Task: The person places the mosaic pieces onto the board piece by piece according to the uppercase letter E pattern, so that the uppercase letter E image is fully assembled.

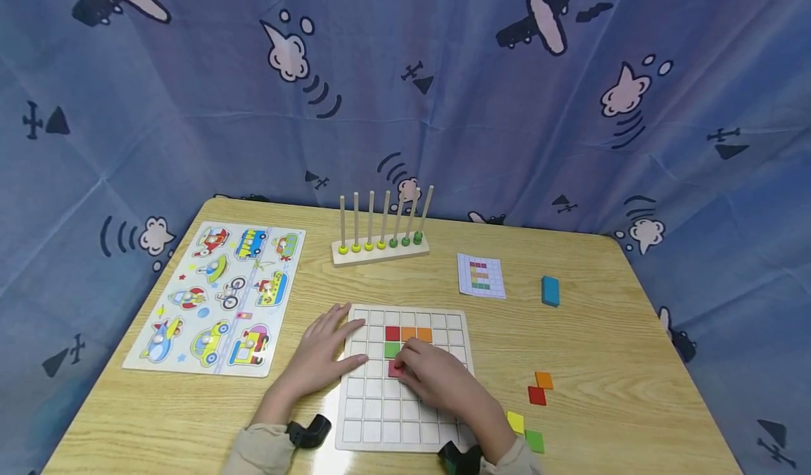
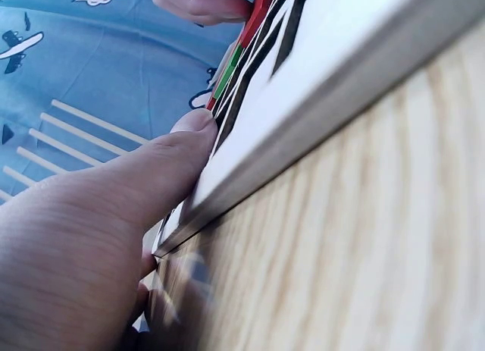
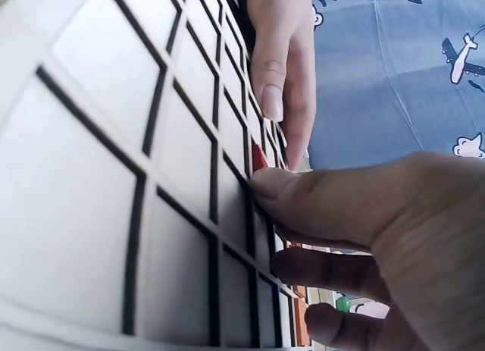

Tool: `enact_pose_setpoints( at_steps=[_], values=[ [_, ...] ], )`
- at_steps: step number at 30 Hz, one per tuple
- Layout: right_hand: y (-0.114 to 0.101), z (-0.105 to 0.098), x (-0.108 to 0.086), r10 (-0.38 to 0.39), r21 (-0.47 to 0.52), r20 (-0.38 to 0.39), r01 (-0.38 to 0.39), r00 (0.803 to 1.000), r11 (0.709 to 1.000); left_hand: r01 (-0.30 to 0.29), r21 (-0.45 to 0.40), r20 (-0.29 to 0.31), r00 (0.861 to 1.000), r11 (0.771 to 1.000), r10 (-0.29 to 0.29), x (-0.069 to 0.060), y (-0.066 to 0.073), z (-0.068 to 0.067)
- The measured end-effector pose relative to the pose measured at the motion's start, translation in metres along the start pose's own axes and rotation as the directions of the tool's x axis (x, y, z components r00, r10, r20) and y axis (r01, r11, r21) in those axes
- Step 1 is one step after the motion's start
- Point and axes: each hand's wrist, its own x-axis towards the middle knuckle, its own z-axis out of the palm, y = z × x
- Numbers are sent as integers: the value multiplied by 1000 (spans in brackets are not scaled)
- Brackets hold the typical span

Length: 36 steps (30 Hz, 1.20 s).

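A white grid board lies on the table, with a red tile, two orange tiles and a green tile in its cells. Below the green one, the right hand holds another red tile by its edge at a cell; in the right wrist view the thumb of the right hand touches that red tile. The left hand rests with spread fingers on the board's left edge; its thumb lies on the rim in the left wrist view.
Loose orange, red, yellow and green tiles lie right of the board. Behind are a peg stand, a pattern card and a blue block. A vehicle puzzle lies left.
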Motion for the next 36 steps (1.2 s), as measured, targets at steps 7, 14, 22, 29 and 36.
enact_pose_setpoints(
  at_steps=[7, 14, 22, 29, 36],
  values=[
    [-3, 4, 4, 0, -26, 1, 0, 1000, 1000, -2, -10, -6, 1000, 1000, 2, 0, 0, -1],
    [-3, 5, 4, 31, -13, 19, -31, 999, 999, -8, -7, -7, 1000, 1000, 8, 1, -1, -1],
    [-1, 6, 4, 27, 0, 18, -27, 999, 1000, 0, -15, 1, 1000, 1000, 0, 0, 0, -1],
    [-1, 5, 5, 18, -9, 12, -18, 1000, 1000, 1, -14, 9, 1000, 1000, -1, 0, 0, 0],
    [0, -8, -6, 54, -3, 23, -54, 998, 999, 5, -12, 7, 1000, 1000, -5, 0, 0, -1]
  ],
)
